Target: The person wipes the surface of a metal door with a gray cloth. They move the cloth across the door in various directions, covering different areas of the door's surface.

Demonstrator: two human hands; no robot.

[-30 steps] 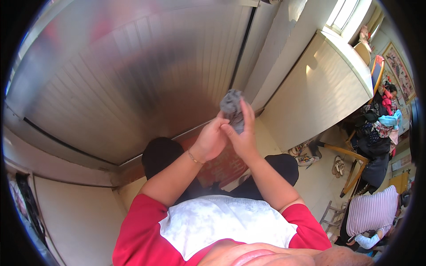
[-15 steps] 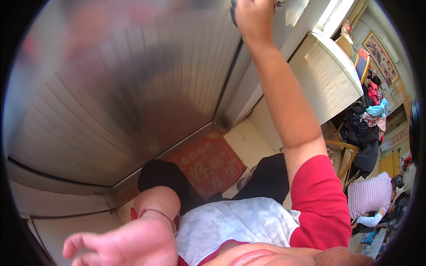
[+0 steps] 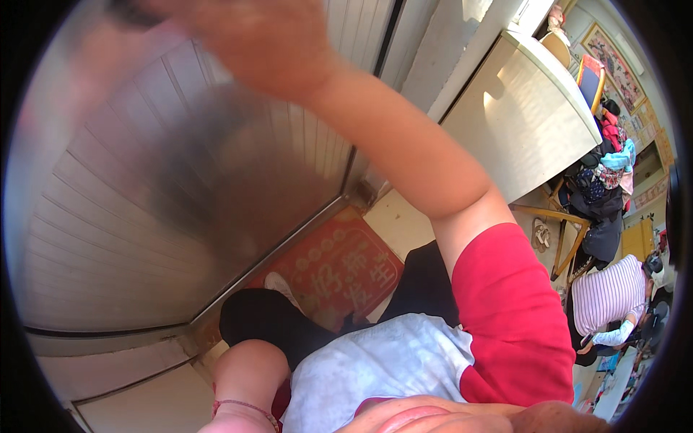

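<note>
My right hand is raised at the upper left, blurred by motion, in front of a ribbed metal door panel. Its fingers look closed. A dark thing shows at their far side by the top edge, too smeared and cut off to name. At the bottom left, only the wrist and base of my left hand show, with a thin red bracelet around the wrist. Its fingers lie outside the picture.
A red doormat with light markings lies under my feet by the door sill. On the right stand a pale cabinet, a wooden chair, and a heap of clothes. A person in a striped top bends over farther back.
My right hand has swept left across the door panel, away from its right edge. My left hand has dropped mostly out of the bottom edge. One shoe now shows on the mat.
</note>
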